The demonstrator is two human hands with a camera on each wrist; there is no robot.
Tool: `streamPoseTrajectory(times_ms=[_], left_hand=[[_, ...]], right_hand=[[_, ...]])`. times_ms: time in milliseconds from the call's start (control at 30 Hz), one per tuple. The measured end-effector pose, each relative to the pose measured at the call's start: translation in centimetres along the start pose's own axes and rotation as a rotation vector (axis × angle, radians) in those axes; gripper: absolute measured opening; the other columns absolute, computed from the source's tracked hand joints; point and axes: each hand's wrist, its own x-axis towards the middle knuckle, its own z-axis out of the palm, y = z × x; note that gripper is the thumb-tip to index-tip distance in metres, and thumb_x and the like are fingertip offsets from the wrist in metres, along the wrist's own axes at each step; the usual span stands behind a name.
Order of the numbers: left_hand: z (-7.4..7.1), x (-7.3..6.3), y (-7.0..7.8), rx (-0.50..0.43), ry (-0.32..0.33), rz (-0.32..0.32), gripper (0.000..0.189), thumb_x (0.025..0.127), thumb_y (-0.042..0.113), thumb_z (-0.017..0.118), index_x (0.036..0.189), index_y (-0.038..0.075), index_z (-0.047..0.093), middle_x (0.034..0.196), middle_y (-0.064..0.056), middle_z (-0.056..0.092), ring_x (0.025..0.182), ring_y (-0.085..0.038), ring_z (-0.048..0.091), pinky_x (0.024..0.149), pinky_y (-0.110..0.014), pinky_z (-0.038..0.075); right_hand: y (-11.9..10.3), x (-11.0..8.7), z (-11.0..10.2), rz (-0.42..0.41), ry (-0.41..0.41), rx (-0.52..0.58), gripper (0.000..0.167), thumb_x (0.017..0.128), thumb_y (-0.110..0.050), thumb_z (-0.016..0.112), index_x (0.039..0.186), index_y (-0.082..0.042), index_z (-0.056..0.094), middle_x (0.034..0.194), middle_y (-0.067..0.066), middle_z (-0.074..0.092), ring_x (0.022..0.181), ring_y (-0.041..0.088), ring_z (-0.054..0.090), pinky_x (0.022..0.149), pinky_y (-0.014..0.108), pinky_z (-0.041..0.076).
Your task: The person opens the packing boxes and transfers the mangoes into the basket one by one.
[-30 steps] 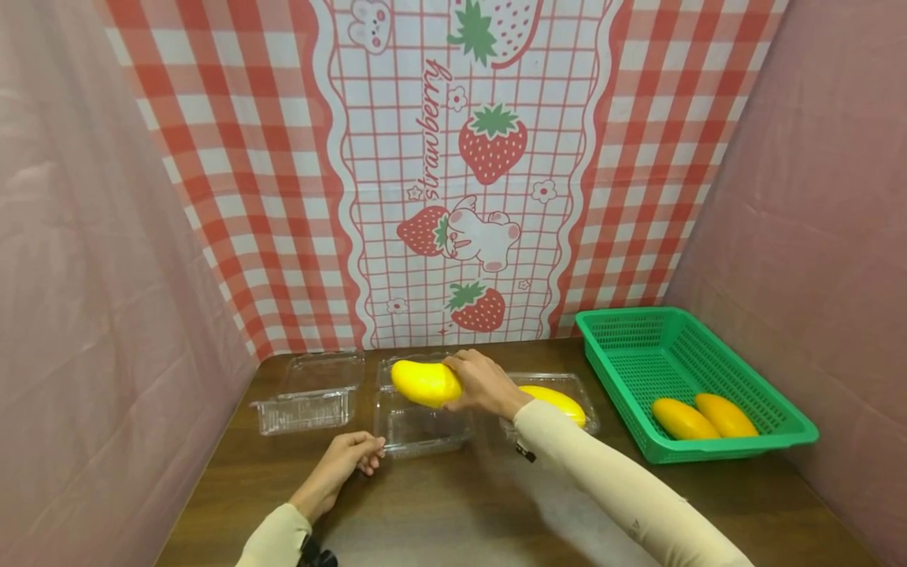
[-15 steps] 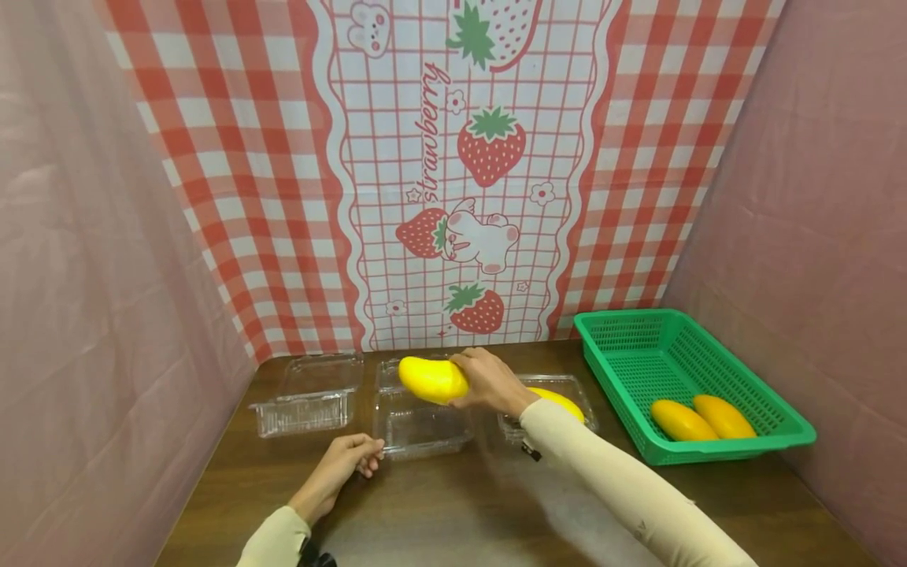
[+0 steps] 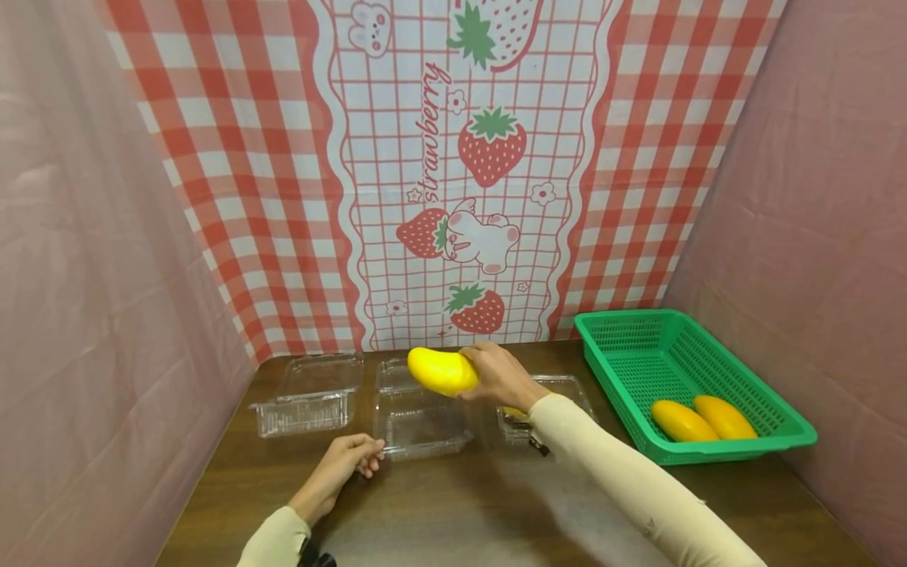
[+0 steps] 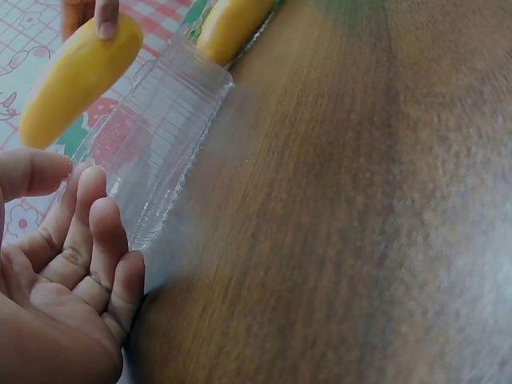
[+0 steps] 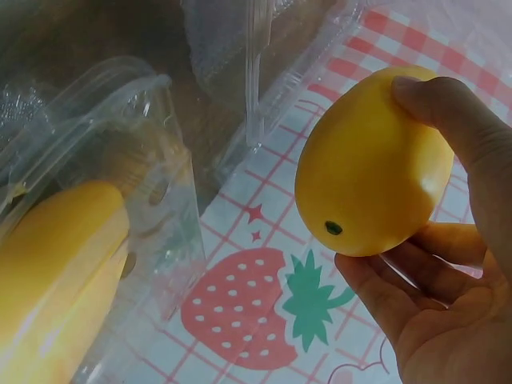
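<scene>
My right hand (image 3: 501, 374) grips a yellow mango (image 3: 441, 370) by its right end, raised over the back part of the middle clear plastic clamshell box (image 3: 425, 431). In the right wrist view, thumb and fingers lie on opposite sides of the mango (image 5: 372, 160), whose small dark stem spot faces the camera. My left hand (image 3: 343, 465) pinches the near left corner of that middle box between thumb and forefinger, its other fingers loosely bent. Another mango (image 5: 64, 272) lies inside the right-hand clear box (image 5: 172, 192); my right forearm covers most of it in the head view.
At the left stands a third clear box (image 3: 305, 413) with its lid raised. A green basket (image 3: 616, 394) on the right holds two mangoes (image 3: 724, 416). Behind the brown table (image 3: 439, 504) hangs a strawberry-print cloth (image 3: 492, 146), with pink cloth on both sides.
My right hand has carried the mango a little to the right and upward, and its forearm now covers more of the right-hand box. My left hand keeps its place at the box corner.
</scene>
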Motion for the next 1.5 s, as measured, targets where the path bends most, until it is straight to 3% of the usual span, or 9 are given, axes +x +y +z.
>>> streamPoseTrajectory(times_ms=[300,500,833,1500], left_hand=[[0.1,-0.1,0.0,-0.007,-0.005,-0.003,0.022,0.100,0.015,0.065,0.092,-0.005,0.069,0.078,-0.007,0.065,0.068,-0.013,0.057,0.063,-0.024,0.053],[0.0,-0.3,0.2,-0.011,-0.017,0.008,0.024,0.100,0.017,0.066,0.094,-0.006,0.068,0.078,-0.006,0.065,0.068,-0.013,0.058,0.063,-0.024,0.053],[0.1,-0.1,0.2,-0.007,-0.006,-0.002,0.021,0.099,0.016,0.066,0.092,-0.004,0.068,0.077,-0.005,0.065,0.069,-0.013,0.058,0.063,-0.024,0.053],[0.0,-0.1,0.1,-0.002,-0.008,-0.007,0.022,0.099,0.018,0.067,0.093,-0.003,0.067,0.076,-0.004,0.064,0.069,-0.014,0.058,0.063,-0.024,0.053]], right_hand=[[1.0,-0.5,-0.6,0.040,-0.010,0.003,0.072,0.072,-0.038,0.094,0.128,-0.001,0.067,0.117,0.012,0.068,0.103,0.027,0.064,0.090,0.042,0.055],[1.7,-0.9,-1.3,0.052,0.021,0.000,0.071,0.072,-0.037,0.094,0.126,0.001,0.068,0.113,0.012,0.069,0.097,0.027,0.064,0.085,0.044,0.056],[3.0,-1.4,-2.3,0.095,0.037,0.034,0.072,0.074,-0.038,0.093,0.128,0.001,0.067,0.121,0.015,0.069,0.108,0.032,0.063,0.095,0.048,0.053],[5.7,-2.9,-4.2,0.200,0.054,0.054,0.066,0.076,-0.038,0.092,0.125,-0.001,0.067,0.112,0.011,0.068,0.094,0.026,0.059,0.084,0.044,0.055]])
